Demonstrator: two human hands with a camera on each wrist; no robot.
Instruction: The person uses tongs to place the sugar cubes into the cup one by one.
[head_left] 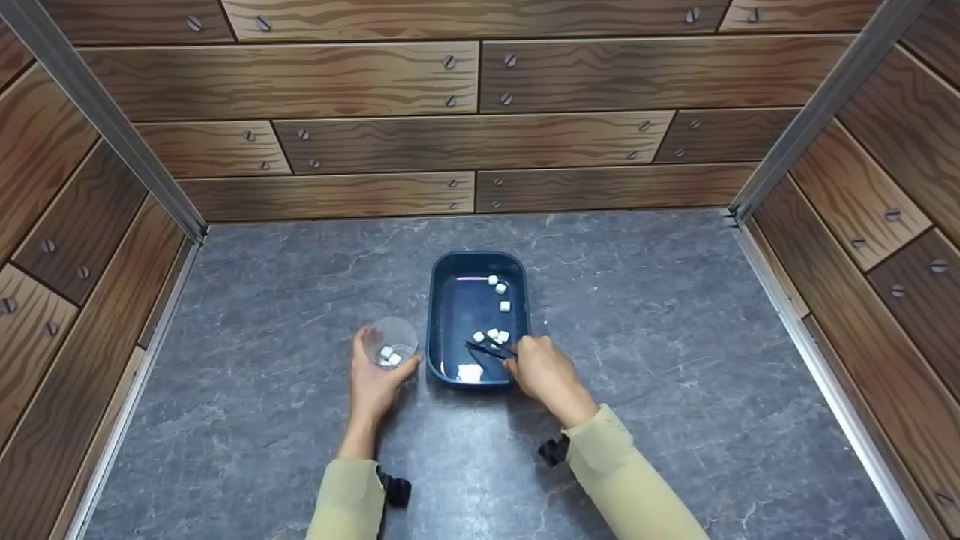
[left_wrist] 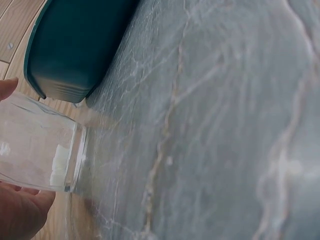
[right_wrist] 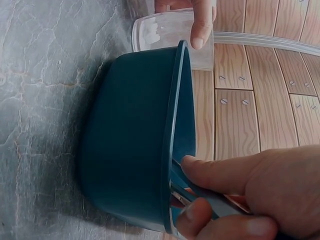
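My left hand grips a clear cup, thumb on one side and fingers on the other. A few white cubes lie at the bottom of this cup, which stands upright on the floor left of a dark blue tub. Over the tub's near right rim, my right hand holds dark tongs between thumb and fingers. The tong tips reach down inside, spread apart beside a cluster of white cubes. Farther up the tub's right side lie more white cubes. In the right wrist view, the tub wall hides the tong tips.
Grey marble-patterned flooring surrounds the tub and cup. Wood-print panels rise at the back and both sides, with metal edging along the right. A black strap sits at the right sleeve's cuff.
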